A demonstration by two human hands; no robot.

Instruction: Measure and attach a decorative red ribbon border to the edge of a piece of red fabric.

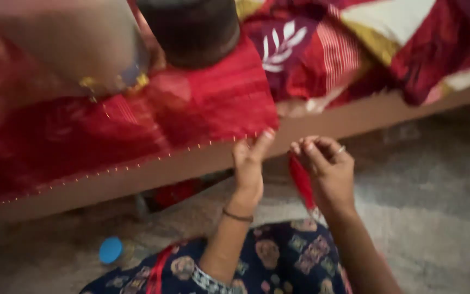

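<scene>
- Left hand [248,163] pinching the corner of a sheer red cloth [137,125] between thumb and fingers, right at the hem edge; grip closed on the fabric.
- Right hand [327,169] curled shut just beside the left, fingertips bunched around a bundle of red thread [302,182] hanging down toward the lap; ring visible on one finger.
- Red cloth spread across the edge of a bed [354,120], weighted farther back by a dark round object [189,30], its hem dotted with small gold beads [191,148] in a line.
- Patterned red, white and yellow bedspread [354,49] bunched behind the cloth.
- Grey floor [436,218] below; blue round lid [110,250] lying near the knee; dark printed garment [278,261] across the lap.
- Possible trouble, as a judgement: thin fabric held only at a corner, so likely to slip from the pinch or pucker under a hard tug.
- Loose thread strands prone to tangling or snagging on the ring or the wrist bangle [237,216].
- Any needle too small or blurred to confirm; if present, close to the left fingertips and a prick risk.
- Strong pull possibly dragging the cloth from under the dark weight.
</scene>
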